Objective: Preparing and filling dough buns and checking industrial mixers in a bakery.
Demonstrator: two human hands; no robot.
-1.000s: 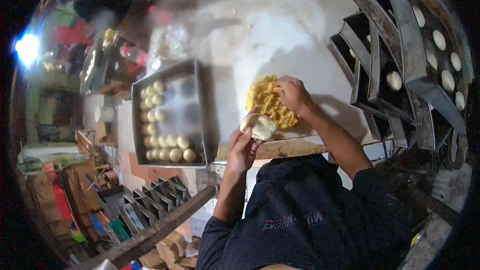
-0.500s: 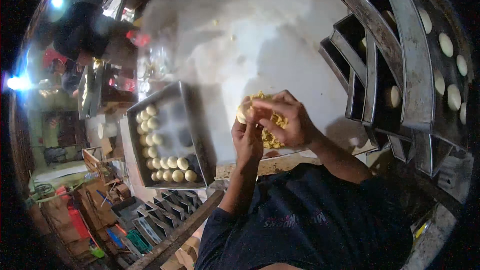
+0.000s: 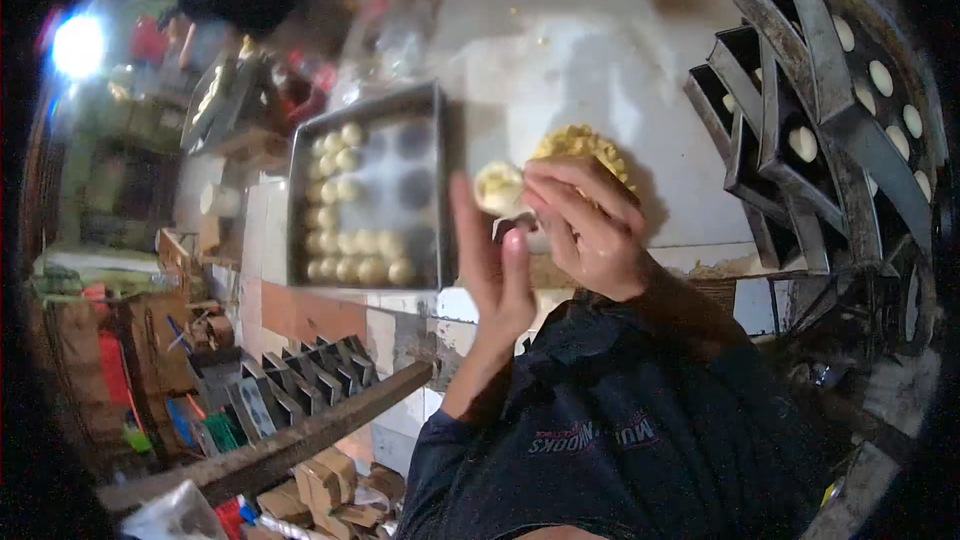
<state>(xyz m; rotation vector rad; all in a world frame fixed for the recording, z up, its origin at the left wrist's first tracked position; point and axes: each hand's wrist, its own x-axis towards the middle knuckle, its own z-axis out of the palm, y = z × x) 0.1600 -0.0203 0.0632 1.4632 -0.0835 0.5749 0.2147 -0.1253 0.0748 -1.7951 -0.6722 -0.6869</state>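
Dough round: from my remote seat I see it at the fingertips of the right hand, near the front edge of the surface; it is pale, with a yellowish patch showing on top.
Right hand: the hand reaches in from the right, its fingertips closed on the dough round's right edge.
Left hand: palm spread, thumb and fingers apart, just beside the dough round; blur keeps me from telling whether it touches.
Yellow mass: a crumbly heap lies on the surface, partly hidden from me by the right hand.
Square tray: dark metal, left of the hands, holding pale dough balls along its left and near sides.
Long tins: stacked metal tins on my right, some holding pale dough pieces.
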